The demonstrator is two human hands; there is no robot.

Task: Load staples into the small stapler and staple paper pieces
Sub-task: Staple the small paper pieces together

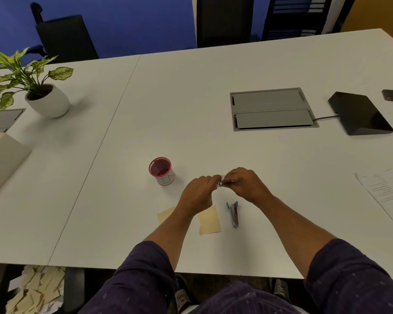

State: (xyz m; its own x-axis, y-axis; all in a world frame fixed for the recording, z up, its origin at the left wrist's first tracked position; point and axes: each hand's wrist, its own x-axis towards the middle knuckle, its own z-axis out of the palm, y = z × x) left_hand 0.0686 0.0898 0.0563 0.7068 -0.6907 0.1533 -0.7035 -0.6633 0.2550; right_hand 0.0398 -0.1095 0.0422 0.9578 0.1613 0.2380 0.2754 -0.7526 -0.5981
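Both hands are seen raised just above the white worktop (191,105), fingertips brought together over a small pale object (221,181), apparently a staple box or strip; which of the two cannot be told at this size. The left hand (199,192) is curled with thumb and fingers pinched on the object's left end; the right hand (245,184) is curled on its right end, and a thin metallic piece is glimpsed under its fingers. The small stapler (233,214), blue-tipped, is lying on the worktop at about 6 o'clock from the right hand, near it but untouched; its top looks swung open, though this is not certain. Two tan paper pieces are noted: one (209,220) just beside the stapler at its 9 o'clock, the other (166,214) further toward 9 o'clock, partly hidden by the left forearm. A red-rimmed cup (161,170) stands at 10 o'clock from the left hand, apart from it. Step in hand, as judged: staples are being taken out or separated, before loading. No stapling appears done yet. The next move is expected to call for a strip to be carried toward 6 o'clock to the stapler and laid squarely in its channel, with the stapler steadied by the other hand. A fine pinch will be required, since the strip may break apart.
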